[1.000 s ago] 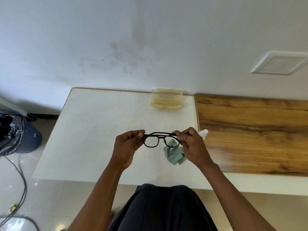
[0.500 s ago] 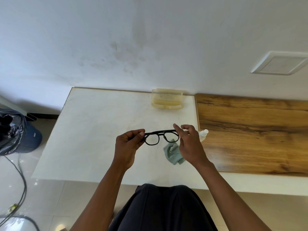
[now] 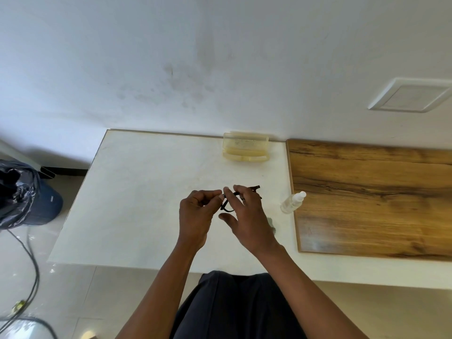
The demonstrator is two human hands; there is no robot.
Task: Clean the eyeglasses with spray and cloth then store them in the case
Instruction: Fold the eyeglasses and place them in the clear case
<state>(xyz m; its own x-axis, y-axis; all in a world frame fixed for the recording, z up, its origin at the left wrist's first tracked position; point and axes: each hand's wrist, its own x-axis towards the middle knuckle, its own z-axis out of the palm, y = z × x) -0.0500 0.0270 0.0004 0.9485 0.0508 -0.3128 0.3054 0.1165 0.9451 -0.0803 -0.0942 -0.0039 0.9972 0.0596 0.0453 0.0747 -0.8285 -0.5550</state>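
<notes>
The black eyeglasses (image 3: 226,206) are held above the white table (image 3: 137,196), mostly hidden behind my hands. My left hand (image 3: 198,216) pinches their left end. My right hand (image 3: 247,216) reaches across the frame, with its fingertips on the top bar near the left hand; a temple tip sticks out behind it. The teal cloth (image 3: 272,225) lies on the table under my right hand, only a sliver showing. A small clear spray bottle (image 3: 292,202) stands to the right, at the seam with the wooden board. The open translucent yellow case (image 3: 245,148) sits at the table's back edge by the wall.
A wooden board (image 3: 371,199) covers the right part of the surface. A bin with a black bag (image 3: 22,194) stands on the floor at left, with cables (image 3: 31,270) trailing on the tiles. The white wall rises directly behind the table.
My right hand has moved left from the glasses' right end across the frame toward my left hand, covering most of the glasses and the cloth. The spray bottle is now fully visible.
</notes>
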